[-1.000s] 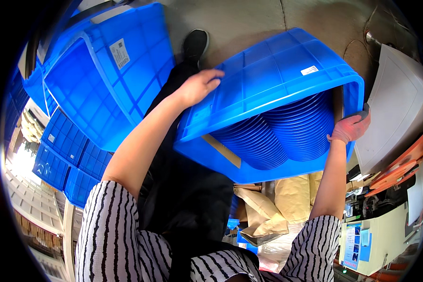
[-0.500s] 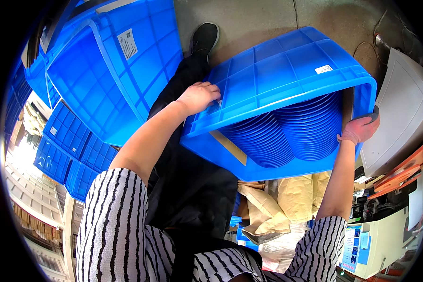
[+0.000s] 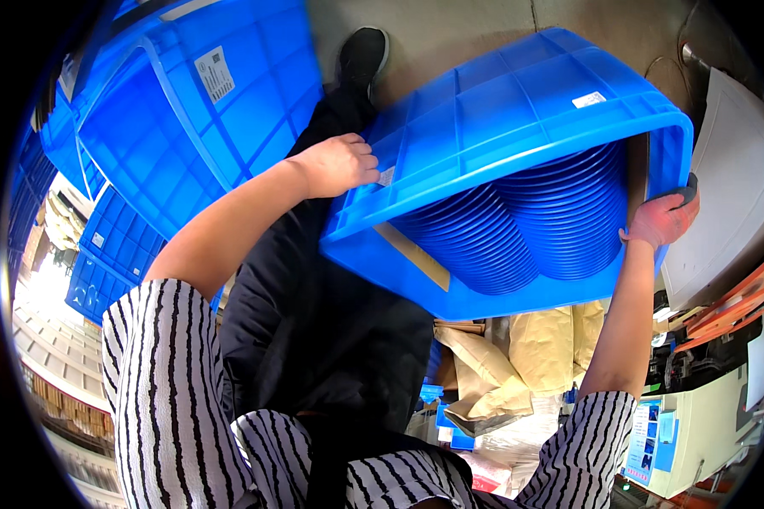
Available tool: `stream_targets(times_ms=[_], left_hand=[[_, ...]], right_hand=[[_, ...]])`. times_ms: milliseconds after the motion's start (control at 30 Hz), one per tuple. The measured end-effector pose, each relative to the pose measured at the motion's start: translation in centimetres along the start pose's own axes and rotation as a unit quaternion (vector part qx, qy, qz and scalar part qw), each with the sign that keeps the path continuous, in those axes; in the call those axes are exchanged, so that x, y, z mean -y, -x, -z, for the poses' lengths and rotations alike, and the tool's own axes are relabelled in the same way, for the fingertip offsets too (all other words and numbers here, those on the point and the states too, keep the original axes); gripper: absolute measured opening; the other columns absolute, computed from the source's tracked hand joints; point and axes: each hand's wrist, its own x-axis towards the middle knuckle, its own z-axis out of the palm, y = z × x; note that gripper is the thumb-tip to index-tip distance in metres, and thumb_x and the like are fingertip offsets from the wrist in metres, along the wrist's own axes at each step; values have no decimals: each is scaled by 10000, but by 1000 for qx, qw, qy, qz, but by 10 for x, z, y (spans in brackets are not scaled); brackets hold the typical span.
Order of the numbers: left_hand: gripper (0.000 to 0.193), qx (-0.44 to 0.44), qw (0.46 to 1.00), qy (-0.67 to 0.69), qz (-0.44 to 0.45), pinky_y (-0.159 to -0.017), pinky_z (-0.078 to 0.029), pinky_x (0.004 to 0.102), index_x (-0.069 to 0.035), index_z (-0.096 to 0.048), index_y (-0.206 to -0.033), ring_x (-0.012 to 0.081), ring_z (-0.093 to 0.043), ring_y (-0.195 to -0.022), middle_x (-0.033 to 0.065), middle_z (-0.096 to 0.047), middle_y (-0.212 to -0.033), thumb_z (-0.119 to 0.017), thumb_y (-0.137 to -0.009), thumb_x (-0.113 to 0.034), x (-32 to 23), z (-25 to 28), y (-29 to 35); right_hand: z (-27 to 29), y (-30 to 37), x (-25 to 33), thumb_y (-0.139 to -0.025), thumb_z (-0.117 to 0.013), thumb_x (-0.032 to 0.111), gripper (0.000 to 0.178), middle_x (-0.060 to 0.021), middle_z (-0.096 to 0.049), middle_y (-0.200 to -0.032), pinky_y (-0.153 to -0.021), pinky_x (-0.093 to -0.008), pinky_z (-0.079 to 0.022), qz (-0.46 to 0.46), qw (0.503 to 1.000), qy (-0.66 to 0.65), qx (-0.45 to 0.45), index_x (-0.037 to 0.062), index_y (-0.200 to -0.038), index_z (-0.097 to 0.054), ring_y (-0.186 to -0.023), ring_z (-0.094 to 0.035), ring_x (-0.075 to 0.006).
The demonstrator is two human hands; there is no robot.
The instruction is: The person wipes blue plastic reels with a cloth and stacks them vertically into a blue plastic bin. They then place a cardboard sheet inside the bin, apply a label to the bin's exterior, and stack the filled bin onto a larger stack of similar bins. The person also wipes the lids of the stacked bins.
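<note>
Held the bare left hand point(image 3: 339, 165) with fingers bent narrow beside a small white label point(image 3: 386, 176), at the left end of the blue crate point(image 3: 518, 110); could not tell whether pinching anything. Clasped the crate's right rim with the gloved right hand point(image 3: 660, 216), closed around it. Had the crate tilted, with its mouth toward the striped shirt point(image 3: 390, 479) and two ribbed blue stacks point(image 3: 569, 220) inside. Seemed wise to brace that rim firmly and hold the tilt steady, to avoid spilling the stacks. Spotted another white label point(image 3: 589, 99) on the crate's upper face and a larger label point(image 3: 215, 75) on the neighbouring crate point(image 3: 272, 93); found no legible wording.
</note>
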Motion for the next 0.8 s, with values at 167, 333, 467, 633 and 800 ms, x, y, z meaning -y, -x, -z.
stream_targets(times_ms=[167, 333, 467, 633, 800], left_hand=[[136, 64, 991, 83, 87, -917, -476, 405, -67, -588, -889, 317, -587, -947, 121, -598, -897, -605, -754, -54, -5, 18, 31], [158, -126, 925, -40, 357, -799, -515, 393, -47, -601, -1027, 357, -613, -917, 159, -620, -989, -619, -873, -80, 32, 104, 127], [227, -223, 829, 205, 470, -799, -504, 340, -18, -595, -1024, 233, -632, -877, 112, -624, -947, -613, -949, -231, 0, 127, 69], [158, -343, 648, 469, 492, -757, -514, 294, -57, -592, -980, 170, -629, -837, 62, -638, -886, -606, -947, -211, 12, 67, -8], [256, -394, 598, 476, 510, -594, -508, 270, -51, -529, -787, 137, -608, -647, 42, -591, -734, -679, -883, -234, 26, 51, -62]], right_hand=[[-5, 0, -4, -937, -359, 288, 449, -184, -610, -1220, -1007, -471, -412, 21, 1000, -7, -9, 62, -1252, -585, -1138, -556, -381], [-3, -2, -9, -913, -413, 266, 425, -182, -612, -1213, -988, -469, -427, 32, 999, 15, -29, 57, -1241, -585, -1117, -568, -382], [-1, 0, -11, -908, -443, 261, 411, -177, -606, -1226, -974, -465, -436, 39, 998, 19, -36, 69, -1245, -582, -1109, -573, -382], [-6, -3, -11, -921, -471, 306, 415, -153, -601, -1249, -977, -446, -433, 40, 999, 12, -22, 86, -1257, -577, -1123, -568, -367], [-9, -2, -19, -938, -469, 380, 431, -117, -605, -1256, -978, -428, -433, 32, 999, 16, -34, 117, -1262, -579, -1140, -567, -335]])
